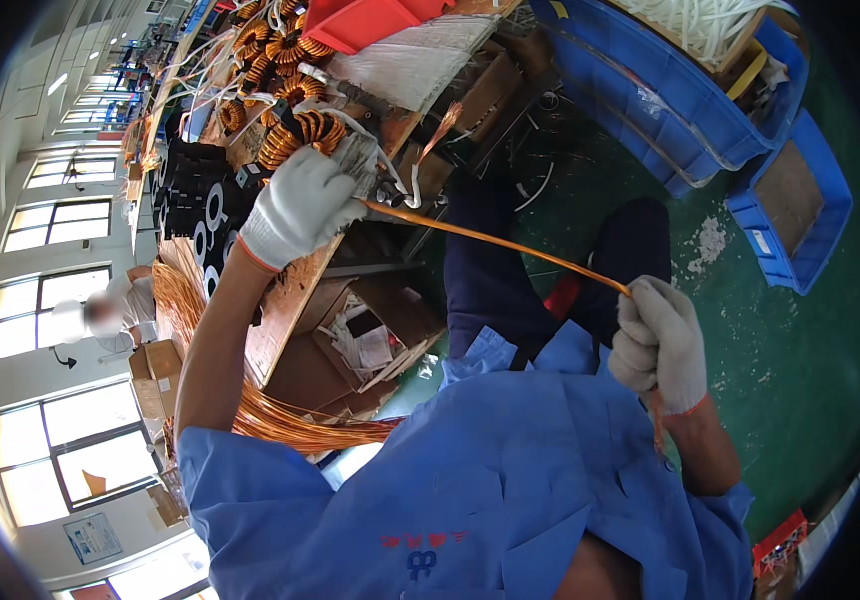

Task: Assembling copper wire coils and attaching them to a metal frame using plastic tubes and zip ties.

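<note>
A long copper wire bundle (500,240) stretches almost straight between my two white-gloved hands. My right hand (662,335) is closed in a fist around its right end, above my thigh. At the bench edge, my left hand (300,205) has its fingers curled, with the bundle's left end at its fingertips. Just beyond that hand sits a copper-wound ring coil (300,138), partly covered by the glove. White sleeved leads (390,160) run from beside the coil down over the bench edge, and one has a frayed copper end (442,130).
Several more ring coils (285,48) and a red bin (365,20) crowd the far bench. Black spools (200,190) stand left. Loose copper wire (300,428) hangs by my left arm. Below is an open carton (310,350); blue crates (640,100) stand right. Another person (135,305) is far left.
</note>
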A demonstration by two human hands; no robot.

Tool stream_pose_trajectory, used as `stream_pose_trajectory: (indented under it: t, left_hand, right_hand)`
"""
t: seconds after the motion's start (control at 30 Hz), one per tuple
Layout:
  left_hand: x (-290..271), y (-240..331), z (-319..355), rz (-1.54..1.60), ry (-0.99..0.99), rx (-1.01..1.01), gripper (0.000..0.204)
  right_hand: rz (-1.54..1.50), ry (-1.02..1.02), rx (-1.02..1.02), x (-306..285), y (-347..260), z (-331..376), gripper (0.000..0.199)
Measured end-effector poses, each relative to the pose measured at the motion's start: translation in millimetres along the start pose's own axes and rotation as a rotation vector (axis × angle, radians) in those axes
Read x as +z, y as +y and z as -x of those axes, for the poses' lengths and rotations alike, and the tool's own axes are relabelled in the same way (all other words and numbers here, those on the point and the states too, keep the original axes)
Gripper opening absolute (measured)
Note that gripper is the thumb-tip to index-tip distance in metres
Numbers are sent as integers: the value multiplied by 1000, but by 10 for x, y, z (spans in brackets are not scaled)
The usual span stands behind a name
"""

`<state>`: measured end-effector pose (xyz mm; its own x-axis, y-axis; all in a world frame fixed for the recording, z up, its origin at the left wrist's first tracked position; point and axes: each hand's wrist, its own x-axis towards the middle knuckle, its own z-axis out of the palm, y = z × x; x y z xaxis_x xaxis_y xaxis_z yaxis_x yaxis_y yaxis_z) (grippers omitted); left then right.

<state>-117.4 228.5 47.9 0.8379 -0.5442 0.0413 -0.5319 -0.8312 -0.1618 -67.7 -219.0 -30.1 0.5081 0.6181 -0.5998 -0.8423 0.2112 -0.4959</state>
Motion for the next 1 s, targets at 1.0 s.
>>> stream_pose_trajectory:
  t: [1.0]
  left_hand:
    - [331, 2381, -1858, 1105, -768, 128, 26]
  right_hand:
    - [1212, -75, -573, -947, 501, 592, 5]
